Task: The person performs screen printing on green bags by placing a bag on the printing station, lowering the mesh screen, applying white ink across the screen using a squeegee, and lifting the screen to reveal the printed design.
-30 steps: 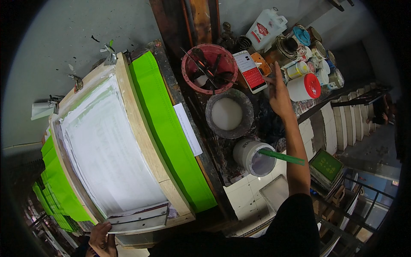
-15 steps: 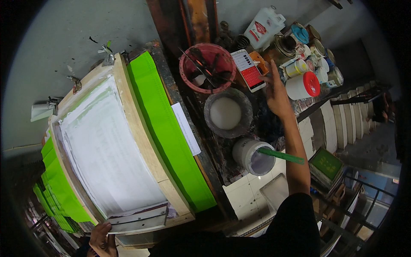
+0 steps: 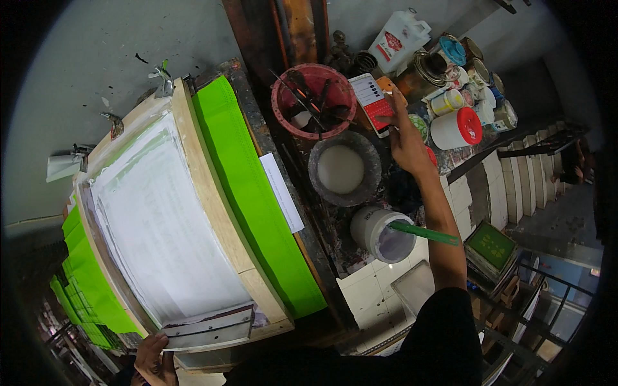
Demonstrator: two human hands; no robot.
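My right hand (image 3: 410,145) reaches over a white smartphone (image 3: 368,96) lying on the cluttered bench. Its fingers are stretched out, with a fingertip over the red lower part of the lit screen. At the lower left, my left hand (image 3: 153,360) grips the near end of a flat screen-printing squeegee (image 3: 209,331). The squeegee rests across the near end of a wooden-framed printing screen (image 3: 222,212), whose mesh (image 3: 158,219) is coated whitish. Bright green fabric (image 3: 261,206) lies beneath the frame and shows on both sides.
Beside the phone stand a red bucket of tools (image 3: 302,122), a grey bowl of white liquid (image 3: 341,169) and a white pot (image 3: 373,235) with a green stick. Paint cans and a red-lidded tub (image 3: 457,128) crowd the back right. Metal clamps (image 3: 164,83) hold the frame's far end.
My right hand has moved left and slightly down, so its fingers now lie over the phone's screen instead of beside it. The left hand and squeegee have not visibly moved.
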